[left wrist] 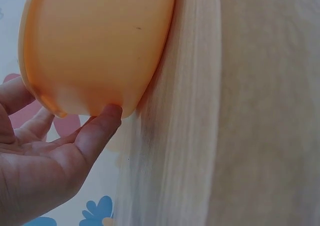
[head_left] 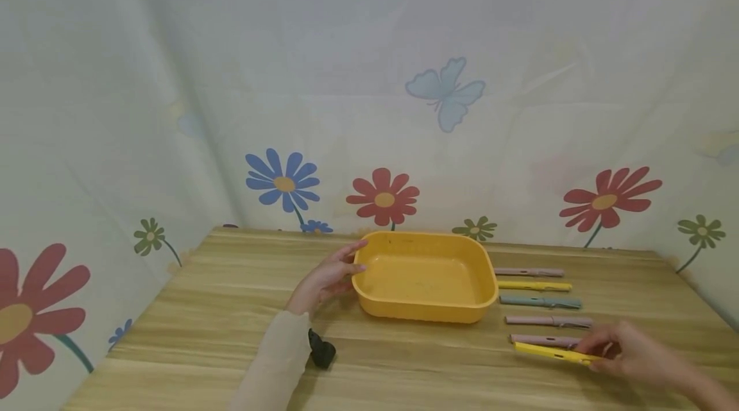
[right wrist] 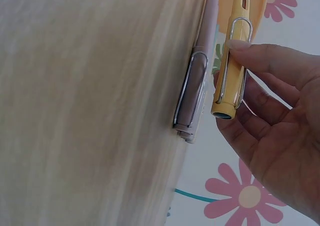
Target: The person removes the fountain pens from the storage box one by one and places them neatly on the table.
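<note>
A yellow rectangular tub [head_left: 424,313] stands on the table. At its left end is my left hand [head_left: 326,277], gripping the rim and outer wall; the left wrist view shows fingertips against the end wall of the tub [left wrist: 100,41]. My right hand [head_left: 641,353] pinches a yellow capped pen [head_left: 554,353] near its clip end, between thumb and fingers. In the right wrist view this pen [right wrist: 232,71] is apart from the tabletop, its wire clip showing. Directly behind it in the head view lies a mauve pen [head_left: 543,340], the nearest of a row.
Several more pens lie roughly parallel right of the tub: a pink one [head_left: 548,321], a teal one [head_left: 539,301], another yellow one [head_left: 534,285] and a dusky pink one [head_left: 531,272]. A flower-printed curtain [head_left: 323,109] hangs behind the wood-patterned table [head_left: 190,334].
</note>
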Tool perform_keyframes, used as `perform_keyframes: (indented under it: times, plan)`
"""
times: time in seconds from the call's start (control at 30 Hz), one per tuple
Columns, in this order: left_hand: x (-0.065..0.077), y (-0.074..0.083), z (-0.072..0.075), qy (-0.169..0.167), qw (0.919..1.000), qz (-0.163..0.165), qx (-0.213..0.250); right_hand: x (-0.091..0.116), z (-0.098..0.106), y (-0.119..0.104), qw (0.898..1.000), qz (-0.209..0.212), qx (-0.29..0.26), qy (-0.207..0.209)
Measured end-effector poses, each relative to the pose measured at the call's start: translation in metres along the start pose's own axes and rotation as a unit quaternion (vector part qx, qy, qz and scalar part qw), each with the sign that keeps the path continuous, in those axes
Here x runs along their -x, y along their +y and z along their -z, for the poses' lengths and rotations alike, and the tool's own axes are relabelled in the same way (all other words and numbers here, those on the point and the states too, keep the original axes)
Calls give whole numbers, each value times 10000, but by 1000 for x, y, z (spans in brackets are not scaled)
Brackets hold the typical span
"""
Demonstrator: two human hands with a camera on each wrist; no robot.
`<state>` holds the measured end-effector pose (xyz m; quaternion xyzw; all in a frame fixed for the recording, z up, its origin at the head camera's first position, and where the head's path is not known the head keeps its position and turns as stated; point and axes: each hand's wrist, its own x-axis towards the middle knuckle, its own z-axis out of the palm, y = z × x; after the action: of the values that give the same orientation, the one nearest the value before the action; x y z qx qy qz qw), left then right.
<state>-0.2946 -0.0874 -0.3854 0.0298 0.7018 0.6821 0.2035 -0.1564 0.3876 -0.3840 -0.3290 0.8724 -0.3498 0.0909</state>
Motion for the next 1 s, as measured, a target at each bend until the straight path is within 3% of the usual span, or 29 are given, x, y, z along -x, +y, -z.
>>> perform_keyframes:
  times: [0.43,0.7,1.0]
  plan:
    - [3,-2,1,-110,9998,-44,-151,1,-8,12,9997,220,132,-23]
    - [2,1,2,-84,9992,-58,-398,-1,-2,11,9995,-147,226,-167]
    - [5,2,1,-123,9990,-160,-400,-1,-3,10,9993,-141,297,-195]
